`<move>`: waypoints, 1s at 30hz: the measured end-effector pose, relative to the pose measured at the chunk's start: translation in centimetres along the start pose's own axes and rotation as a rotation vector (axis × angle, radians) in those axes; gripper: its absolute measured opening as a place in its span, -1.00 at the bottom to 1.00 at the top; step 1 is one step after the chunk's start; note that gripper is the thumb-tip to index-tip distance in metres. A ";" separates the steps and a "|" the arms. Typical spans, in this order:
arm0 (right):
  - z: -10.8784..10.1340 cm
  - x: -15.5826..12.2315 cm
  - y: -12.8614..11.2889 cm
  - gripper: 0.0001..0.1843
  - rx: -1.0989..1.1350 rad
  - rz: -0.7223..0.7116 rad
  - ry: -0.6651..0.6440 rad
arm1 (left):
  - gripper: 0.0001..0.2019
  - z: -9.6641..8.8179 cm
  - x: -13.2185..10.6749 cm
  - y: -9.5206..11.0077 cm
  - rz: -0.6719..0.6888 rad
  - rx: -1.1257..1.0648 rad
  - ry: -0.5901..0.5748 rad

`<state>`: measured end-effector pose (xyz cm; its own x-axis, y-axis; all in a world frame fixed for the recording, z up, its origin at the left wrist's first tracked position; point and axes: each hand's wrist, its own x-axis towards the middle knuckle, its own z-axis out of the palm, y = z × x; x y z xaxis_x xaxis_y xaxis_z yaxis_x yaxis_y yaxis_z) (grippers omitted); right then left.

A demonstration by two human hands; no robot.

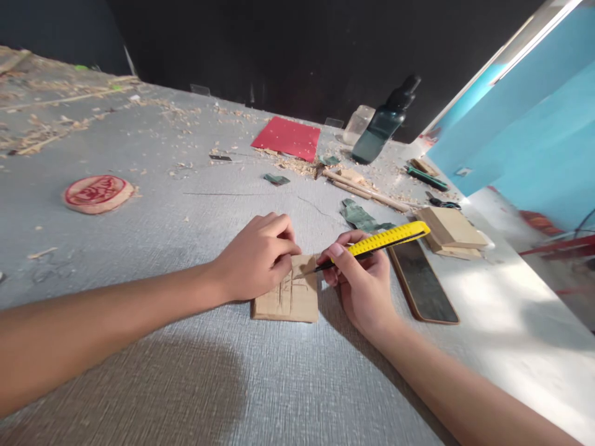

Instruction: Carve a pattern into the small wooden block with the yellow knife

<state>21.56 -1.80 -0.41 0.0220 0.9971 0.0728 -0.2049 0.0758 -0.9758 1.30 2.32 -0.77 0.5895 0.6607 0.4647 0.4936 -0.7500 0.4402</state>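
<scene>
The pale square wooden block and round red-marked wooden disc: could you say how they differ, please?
The pale square wooden block has straight edges; the round red-marked wooden disc is curved. The block bears crossing cut lines, the disc a red design. The left hand touches the block, but not the disc. Both are wooden and marked.

Your yellow cutter (379, 243), your tan block (292, 298), your grey surface (297, 396)

Black runs along the cutter's yellow body, and dark carved lines cross the tan of your block. Your surface is finely streaked in lighter and darker grey. You also see a red sheet (287, 137) with pale flecks, a pale disc (97, 192) with a red ringed design, grey-green scraps (356, 215), a dark teal bottle (379, 129) with a black top, and a black phone (426, 282) edged in brown.
</scene>
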 end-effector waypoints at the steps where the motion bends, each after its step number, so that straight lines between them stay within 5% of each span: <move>1: 0.0 0.0 0.0 -0.75 0.002 -0.004 0.003 | -0.79 0.0 0.0 0.0 -0.011 -0.004 -0.014; 7: 0.0 0.1 0.1 -0.76 0.037 -0.007 0.110 | -0.78 0.0 0.1 0.1 -0.036 -0.014 -0.024; 13: -0.1 0.1 0.1 -0.75 0.007 0.000 0.013 | -0.78 0.0 0.1 0.0 -0.024 -0.020 -0.024; 18: 0.0 0.1 0.2 -0.72 0.043 -0.004 0.142 | -0.78 0.0 0.1 0.0 -0.031 -0.019 -0.029; 24: 0.0 0.0 0.1 -0.69 -0.002 0.004 0.011 | -0.77 0.0 0.0 0.0 -0.028 -0.008 -0.025; 30: 0.1 0.2 0.1 -0.64 0.038 0.012 0.153 | -0.77 0.0 0.1 0.1 -0.024 -0.023 -0.016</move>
<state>21.42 -1.55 -0.44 0.1680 0.9854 0.0259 -0.2425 0.0668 -0.9678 1.37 2.31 -0.65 0.5879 0.6779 0.4415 0.4933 -0.7329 0.4685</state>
